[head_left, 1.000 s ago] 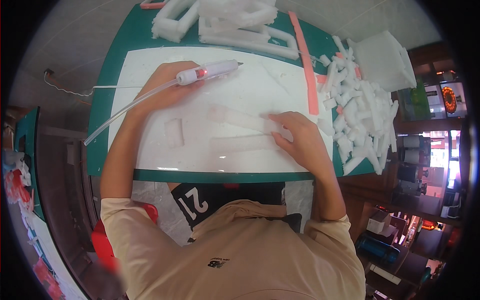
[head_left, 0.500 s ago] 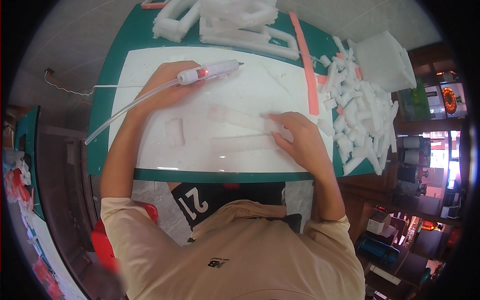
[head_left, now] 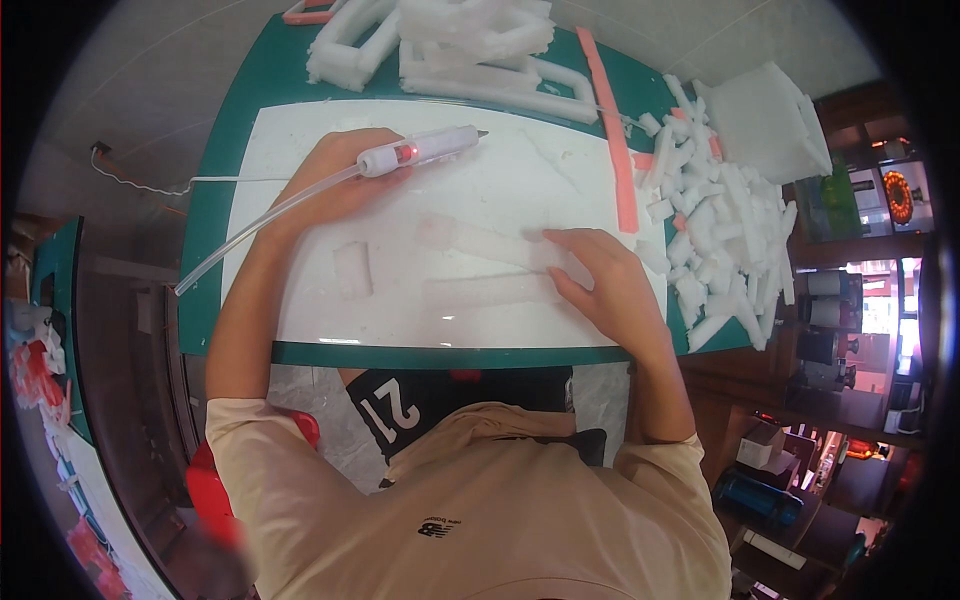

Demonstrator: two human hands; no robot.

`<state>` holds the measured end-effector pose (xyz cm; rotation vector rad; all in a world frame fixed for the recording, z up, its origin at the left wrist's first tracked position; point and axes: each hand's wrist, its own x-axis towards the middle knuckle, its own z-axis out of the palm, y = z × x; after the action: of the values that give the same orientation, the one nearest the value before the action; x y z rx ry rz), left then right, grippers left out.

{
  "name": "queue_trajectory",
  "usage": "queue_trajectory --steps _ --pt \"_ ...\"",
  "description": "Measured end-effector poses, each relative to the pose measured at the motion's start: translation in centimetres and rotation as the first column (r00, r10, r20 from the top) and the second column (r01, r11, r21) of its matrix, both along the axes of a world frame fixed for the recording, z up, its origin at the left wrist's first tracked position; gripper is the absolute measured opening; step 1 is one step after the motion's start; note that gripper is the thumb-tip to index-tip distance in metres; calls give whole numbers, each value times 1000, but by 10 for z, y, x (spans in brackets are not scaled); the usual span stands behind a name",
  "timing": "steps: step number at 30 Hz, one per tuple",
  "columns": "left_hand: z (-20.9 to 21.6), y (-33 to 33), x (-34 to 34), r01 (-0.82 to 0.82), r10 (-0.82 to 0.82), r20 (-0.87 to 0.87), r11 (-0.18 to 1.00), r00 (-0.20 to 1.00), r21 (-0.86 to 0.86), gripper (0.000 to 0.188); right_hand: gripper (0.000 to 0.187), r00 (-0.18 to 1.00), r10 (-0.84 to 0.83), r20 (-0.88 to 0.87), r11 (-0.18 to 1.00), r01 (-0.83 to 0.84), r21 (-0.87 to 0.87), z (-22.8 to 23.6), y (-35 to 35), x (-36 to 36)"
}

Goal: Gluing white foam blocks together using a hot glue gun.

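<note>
A white hot glue gun [head_left: 440, 146] shaped like a thick pen, with a red light and a long clear glue stick [head_left: 265, 220] out of its rear, is in my left hand [head_left: 350, 172]. Its metal tip points right, above the white board. Over the board's right side, my right hand [head_left: 600, 285] has its thumb and fingers apart. Close to those fingertips is the end of a white foam strip [head_left: 490, 244]; whether they touch it I cannot tell. A second pale strip [head_left: 485, 291] lies below it, and a small foam rectangle [head_left: 352, 270] lies farther left.
White foam frames [head_left: 480, 60] are stacked at the green table's [head_left: 225, 150] far edge. A long pink strip [head_left: 615, 140] lies beside the white board [head_left: 400, 320]. To the right are a heap of foam offcuts [head_left: 725, 230] and a large foam block [head_left: 765, 120]. A thin cord [head_left: 150, 187] runs off left.
</note>
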<state>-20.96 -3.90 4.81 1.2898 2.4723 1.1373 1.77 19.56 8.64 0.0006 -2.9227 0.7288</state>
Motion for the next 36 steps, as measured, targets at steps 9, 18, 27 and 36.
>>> queue_trajectory --steps 9,18,27,36 --pt "0 -1 -1 10 -10 -15 1000 1000 13 19 37 1000 -6 -17 1000 6 21 2 -1 0" --pt "-1 0 -2 16 -15 -29 1000 999 16 19 39 1000 -8 11 1000 8 8 4 2 0" --pt "-2 -1 -2 11 -11 -32 1000 999 10 21 44 997 -62 54 998 63 -19 10 13 -2" --pt "0 -1 -1 -12 11 -19 999 1000 -32 22 37 987 -160 7 985 160 67 11 47 8"
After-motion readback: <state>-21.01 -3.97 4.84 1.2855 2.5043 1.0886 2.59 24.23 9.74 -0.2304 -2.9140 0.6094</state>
